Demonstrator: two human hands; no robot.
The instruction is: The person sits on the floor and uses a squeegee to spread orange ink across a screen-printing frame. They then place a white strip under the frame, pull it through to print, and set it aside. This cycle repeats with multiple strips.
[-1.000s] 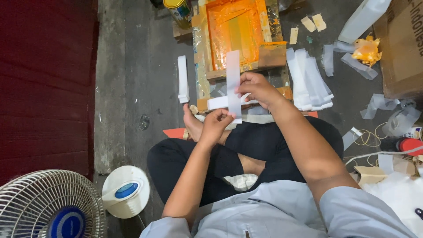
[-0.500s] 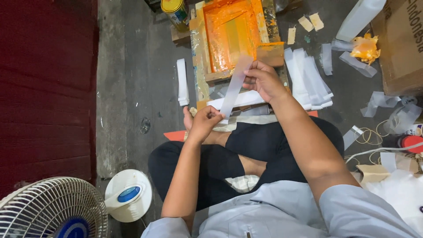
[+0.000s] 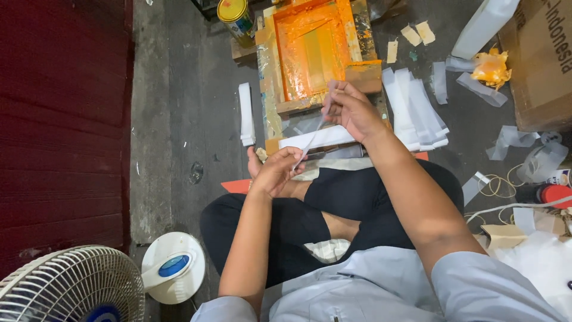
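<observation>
I sit cross-legged on the floor. Between my hands stretches a long white strip, seen nearly edge-on. My right hand pinches its far end, just in front of the orange-stained printing frame. My left hand pinches the near end above my knee. A small stack of white strips lies on the floor under the held strip.
A paint can stands at the frame's far left corner. More white strips lie left and right of the frame. A cardboard box is at the right, a fan at the lower left beside a red wall.
The strip has turned from facing the camera to nearly edge-on. My right hand moved away toward the frame and my left hand drew back, stretching the strip between them.
</observation>
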